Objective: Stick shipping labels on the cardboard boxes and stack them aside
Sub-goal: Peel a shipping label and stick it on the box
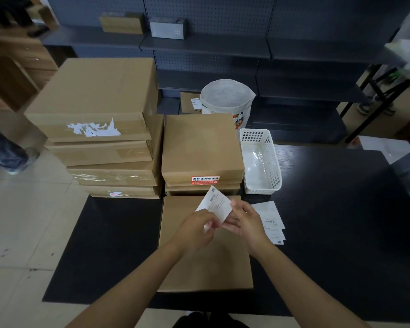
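While both hands hold one white label point(215, 204) up in the air, the flat box point(204, 261) it should go on lies right under them on the black table point(336, 221). The left hand point(195, 229) pinches the label's near corner, and the right hand point(244, 221) pinches its right side. The hands are close together, almost touching. It looks like the backing is being peeled off. The box's long side runs away from the person, and both hands are about as near to it as each other, so the label only has to go straight down.

More labels point(273, 221) lie on the table just right of the box. Behind it stand a short stack point(201, 147) and a taller stack point(97, 119) of boxes. A white basket point(260, 162) sits to the right. Dark shelves point(204, 46) fill the back of the room.
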